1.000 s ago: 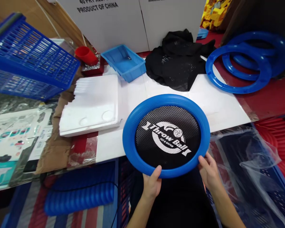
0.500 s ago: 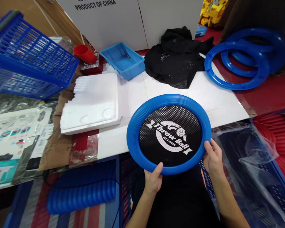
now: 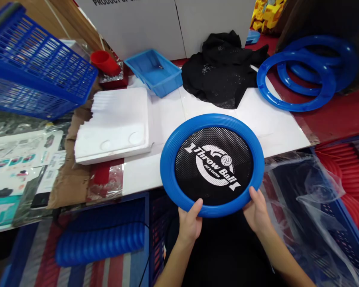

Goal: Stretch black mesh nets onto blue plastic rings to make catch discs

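I hold a blue plastic disc [image 3: 170, 159] with a black mesh centre printed "Throw Ball" over the near edge of a white board [image 3: 275, 127]. My left hand [image 3: 190, 223] grips its near rim with the thumb on top. At the lower right of the rim my right hand [image 3: 257, 213] has its fingers curled round the edge. A heap of black mesh cloth [image 3: 221, 71] lies behind the disc.
Several empty blue rings [image 3: 299, 105] lie at the back right. A blue crate [image 3: 36, 67], a red cup [image 3: 103, 61], a light blue tray [image 3: 154, 73] and white foam [image 3: 116, 125] sit to the left. Stacked red rings [image 3: 350, 183] and clear plastic [image 3: 311, 199] are at right.
The disc has turned slightly and shifted a little toward the table. My right hand has slid along the rim to a lower spot; my left hand keeps its grip.
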`<action>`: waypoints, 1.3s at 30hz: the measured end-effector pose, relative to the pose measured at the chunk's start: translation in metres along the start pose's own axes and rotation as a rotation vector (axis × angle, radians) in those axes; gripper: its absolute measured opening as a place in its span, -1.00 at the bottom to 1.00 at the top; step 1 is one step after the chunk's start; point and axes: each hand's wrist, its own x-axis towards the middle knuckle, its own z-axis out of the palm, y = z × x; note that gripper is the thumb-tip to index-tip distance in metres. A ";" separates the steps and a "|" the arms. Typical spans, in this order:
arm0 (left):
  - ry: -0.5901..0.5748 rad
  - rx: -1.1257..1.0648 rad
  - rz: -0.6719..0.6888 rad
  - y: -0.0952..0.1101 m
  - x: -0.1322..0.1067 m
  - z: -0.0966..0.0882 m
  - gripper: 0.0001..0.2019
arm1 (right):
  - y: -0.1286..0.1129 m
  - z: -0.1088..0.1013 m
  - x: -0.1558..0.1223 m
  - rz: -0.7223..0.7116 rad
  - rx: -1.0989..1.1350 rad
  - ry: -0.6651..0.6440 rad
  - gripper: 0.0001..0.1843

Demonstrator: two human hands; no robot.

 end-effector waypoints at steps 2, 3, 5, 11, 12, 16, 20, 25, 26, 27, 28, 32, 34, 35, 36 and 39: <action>0.022 -0.027 -0.048 0.014 -0.012 0.015 -0.21 | 0.005 0.010 -0.014 -0.004 0.016 0.005 -0.41; 0.038 -0.042 -0.072 0.022 -0.017 0.023 -0.25 | 0.004 0.015 -0.018 -0.027 0.004 0.020 -0.38; 0.061 -0.082 -0.110 0.038 -0.025 0.043 -0.33 | -0.009 0.025 -0.017 -0.112 -0.075 0.053 -0.32; -0.003 -0.199 -0.199 0.088 -0.024 0.095 -0.56 | -0.100 0.057 0.015 -1.054 -0.704 0.198 -0.22; -0.031 -0.196 -0.192 0.097 -0.024 0.101 -0.60 | -0.115 0.062 0.015 -1.224 -0.854 0.124 -0.22; -0.231 -0.120 -0.119 0.135 -0.023 0.120 -0.68 | -0.162 0.087 0.006 -1.521 -1.417 -0.490 -0.26; -0.391 0.035 0.042 0.164 -0.025 0.132 -0.65 | -0.195 0.115 0.000 -1.651 -1.529 -0.616 -0.31; -0.728 0.301 0.319 0.170 -0.040 0.113 -0.52 | -0.219 0.139 0.006 -1.712 -1.518 -0.609 -0.47; -0.779 0.389 0.409 0.169 -0.044 0.105 -0.56 | -0.221 0.142 0.007 -1.723 -1.515 -0.593 -0.49; -0.795 0.487 0.552 0.169 -0.048 0.097 -0.63 | -0.222 0.145 0.007 -1.731 -1.514 -0.588 -0.51; -0.770 0.596 0.746 0.171 -0.051 0.091 -0.68 | -0.222 0.147 0.007 -1.737 -1.515 -0.594 -0.53; -0.591 1.089 1.431 0.194 -0.048 0.092 -0.51 | -0.216 0.158 0.000 -1.776 -1.560 -0.648 -0.62; -0.659 1.259 1.496 0.211 -0.040 0.104 -0.53 | -0.210 0.164 -0.006 -1.813 -1.599 -0.656 -0.67; -0.707 1.314 1.508 0.217 -0.036 0.110 -0.56 | -0.207 0.166 -0.009 -1.829 -1.617 -0.655 -0.69; -0.745 1.352 1.520 0.223 -0.032 0.114 -0.60 | -0.205 0.169 -0.012 -1.840 -1.631 -0.653 -0.71; -0.767 1.433 1.567 0.230 -0.026 0.116 -0.64 | -0.199 0.173 -0.017 -1.843 -1.640 -0.651 -0.71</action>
